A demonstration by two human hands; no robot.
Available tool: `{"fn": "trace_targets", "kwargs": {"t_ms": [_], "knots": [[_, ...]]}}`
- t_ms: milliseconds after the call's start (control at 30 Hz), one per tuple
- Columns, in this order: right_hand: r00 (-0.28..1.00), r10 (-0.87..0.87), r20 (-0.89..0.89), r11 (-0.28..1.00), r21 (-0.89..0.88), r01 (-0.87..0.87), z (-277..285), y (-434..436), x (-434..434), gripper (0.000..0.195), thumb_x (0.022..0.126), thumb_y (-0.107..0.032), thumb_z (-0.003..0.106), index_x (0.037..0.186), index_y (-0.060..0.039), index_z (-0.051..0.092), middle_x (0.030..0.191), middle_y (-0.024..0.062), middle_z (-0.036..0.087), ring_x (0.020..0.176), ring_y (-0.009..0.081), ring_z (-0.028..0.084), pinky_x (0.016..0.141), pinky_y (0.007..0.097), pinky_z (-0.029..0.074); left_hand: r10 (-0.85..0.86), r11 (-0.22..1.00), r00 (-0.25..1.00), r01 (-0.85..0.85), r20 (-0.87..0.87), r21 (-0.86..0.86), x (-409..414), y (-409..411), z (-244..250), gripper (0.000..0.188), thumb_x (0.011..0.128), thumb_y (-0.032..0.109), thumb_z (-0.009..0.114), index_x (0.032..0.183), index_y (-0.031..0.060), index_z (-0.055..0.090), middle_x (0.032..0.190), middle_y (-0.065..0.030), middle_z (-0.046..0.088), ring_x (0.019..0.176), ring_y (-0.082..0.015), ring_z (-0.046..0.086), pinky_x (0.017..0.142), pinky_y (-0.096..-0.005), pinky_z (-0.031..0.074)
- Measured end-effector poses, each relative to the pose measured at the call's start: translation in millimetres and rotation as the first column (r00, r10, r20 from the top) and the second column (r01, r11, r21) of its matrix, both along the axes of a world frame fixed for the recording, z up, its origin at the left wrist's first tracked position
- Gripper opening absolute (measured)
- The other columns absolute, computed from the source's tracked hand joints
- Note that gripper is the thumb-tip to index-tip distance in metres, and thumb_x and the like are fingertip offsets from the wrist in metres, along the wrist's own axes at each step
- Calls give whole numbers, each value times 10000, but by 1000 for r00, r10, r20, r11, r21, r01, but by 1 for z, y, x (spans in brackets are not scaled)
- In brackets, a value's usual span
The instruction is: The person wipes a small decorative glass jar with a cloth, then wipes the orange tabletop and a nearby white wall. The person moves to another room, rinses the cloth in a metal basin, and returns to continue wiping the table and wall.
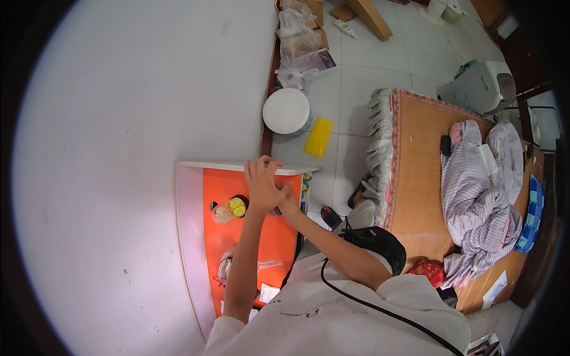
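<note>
Over the far end of the orange desktop (278, 242), my two hands meet. My left hand (262, 187) shows its back, with the fingers bent and spread; I see nothing held in it. My right hand (288, 202) touches it near the thumb, and its fingertips are partly hidden. A dark roundish object (276, 212) shows in part beneath the hands; whether the right hand grips it is unclear. Left of the hands stands or lies a clear plastic cup (221, 214) with whitish contents, beside round yellow pieces (237, 207) that look like lemon slices.
A raised white panel (294, 169) edges the desk's far end. A pouch (226, 264) and a white packet (269, 293) lie nearer me. Beyond are a white-lidded bucket (287, 110) and a yellow object (319, 137). A bed (418, 178) with striped bedding (478, 196) stands right.
</note>
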State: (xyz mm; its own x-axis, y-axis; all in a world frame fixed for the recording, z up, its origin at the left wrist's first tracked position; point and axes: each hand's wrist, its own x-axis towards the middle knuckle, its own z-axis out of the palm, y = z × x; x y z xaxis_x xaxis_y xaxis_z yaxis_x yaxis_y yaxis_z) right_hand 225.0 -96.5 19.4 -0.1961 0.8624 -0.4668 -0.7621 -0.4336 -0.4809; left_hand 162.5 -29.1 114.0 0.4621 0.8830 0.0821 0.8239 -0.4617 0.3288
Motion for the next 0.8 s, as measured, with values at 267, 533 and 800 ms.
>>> {"fn": "trace_targets", "kwargs": {"t_ms": [267, 533, 800], "knots": [[867, -448, 219, 894, 88, 440, 34, -2, 40, 158, 1001, -197, 609, 1031, -56, 544, 771, 4, 624, 533, 63, 524, 456, 217, 393, -86, 994, 994, 90, 66, -59, -7, 6, 5, 431, 727, 318, 772, 1084, 125, 626, 1190, -111, 505, 1206, -313, 424, 1097, -553, 204], [877, -381, 294, 924, 83, 373, 42, 13, 40, 158, 970, -168, 657, 1006, -26, 596, 748, 3, 630, 507, 53, 505, 428, 224, 381, -136, 986, 989, 141, 59, -90, -12, 11, 5, 342, 790, 237, 708, 1101, 124, 620, 1209, -105, 505, 1211, -309, 418, 1110, -557, 191], [875, -372, 311, 920, 1, 391, 31, 15, 45, 184, 953, -175, 682, 1006, -5, 634, 768, 22, 651, 515, 54, 506, 431, 225, 365, -135, 987, 990, 138, 33, -77, -11, 9, 6, 332, 798, 232, 706, 1101, 131, 615, 1219, -106, 501, 1215, -312, 413, 1113, -555, 185]]}}
